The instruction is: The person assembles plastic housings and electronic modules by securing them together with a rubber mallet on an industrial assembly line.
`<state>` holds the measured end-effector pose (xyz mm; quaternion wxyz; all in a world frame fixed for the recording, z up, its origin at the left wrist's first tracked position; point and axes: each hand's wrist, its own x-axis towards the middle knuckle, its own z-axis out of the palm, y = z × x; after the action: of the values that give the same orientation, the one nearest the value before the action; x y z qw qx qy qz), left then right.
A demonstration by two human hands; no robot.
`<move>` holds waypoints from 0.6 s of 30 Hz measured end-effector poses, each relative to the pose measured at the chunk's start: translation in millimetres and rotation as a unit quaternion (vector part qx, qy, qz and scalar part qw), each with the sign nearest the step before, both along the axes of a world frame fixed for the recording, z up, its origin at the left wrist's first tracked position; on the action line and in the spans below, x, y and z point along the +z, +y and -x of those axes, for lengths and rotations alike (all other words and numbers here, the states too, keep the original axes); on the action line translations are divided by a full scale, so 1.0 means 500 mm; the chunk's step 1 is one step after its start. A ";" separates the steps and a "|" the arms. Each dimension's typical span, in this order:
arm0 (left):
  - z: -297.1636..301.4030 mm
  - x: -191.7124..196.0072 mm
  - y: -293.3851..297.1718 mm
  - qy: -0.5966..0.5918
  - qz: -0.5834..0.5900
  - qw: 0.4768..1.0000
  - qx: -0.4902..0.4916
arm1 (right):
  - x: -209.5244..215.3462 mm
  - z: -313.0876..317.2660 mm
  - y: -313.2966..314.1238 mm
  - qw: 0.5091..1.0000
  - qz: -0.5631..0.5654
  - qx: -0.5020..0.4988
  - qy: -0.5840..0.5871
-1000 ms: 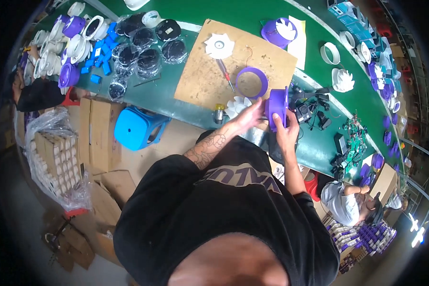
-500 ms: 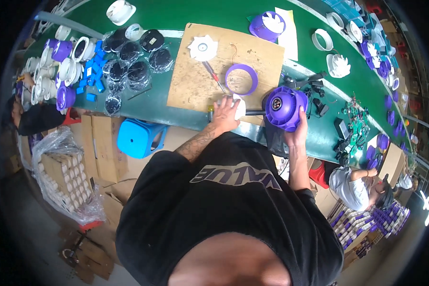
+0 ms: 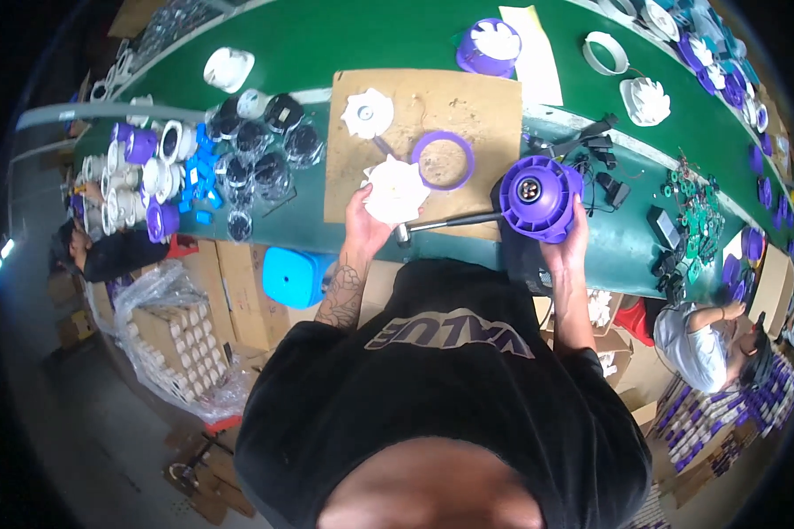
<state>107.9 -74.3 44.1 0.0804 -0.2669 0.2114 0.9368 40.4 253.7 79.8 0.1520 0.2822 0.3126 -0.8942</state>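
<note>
Two hands (image 3: 365, 231) (image 3: 568, 246) hold one impeller (image 3: 396, 189), one housing (image 3: 543, 201).

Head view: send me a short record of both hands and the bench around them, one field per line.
left hand: holding a white bladed wheel
right hand: holding a purple housing by its right side
between hands: hammer, head toward the left hand
brown board: second bladed wheel, purple ring
green bench, left: wrapped black discs, blue pieces
bench, right: black adapters, green circuit boards
</note>
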 end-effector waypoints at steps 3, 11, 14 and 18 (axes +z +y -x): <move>0.058 -0.036 0.028 -0.016 0.034 0.999 -0.004 | -0.020 0.046 0.034 1.000 -0.008 -0.012 -0.009; 0.503 -0.228 -0.041 0.040 0.161 0.984 0.066 | -0.040 0.361 0.179 0.993 -0.086 -0.017 0.074; 0.636 -0.285 -0.111 0.051 0.204 0.970 0.119 | -0.074 0.527 0.174 0.991 -0.055 0.020 0.124; 0.638 -0.380 -0.277 -0.005 0.616 0.785 0.060 | -0.117 0.773 0.058 0.985 0.008 0.108 0.137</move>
<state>-211.1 -212.8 -145.7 -0.1563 -0.2762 0.7268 0.6091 -346.1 282.7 21.3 0.2055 0.1199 0.3518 -0.9053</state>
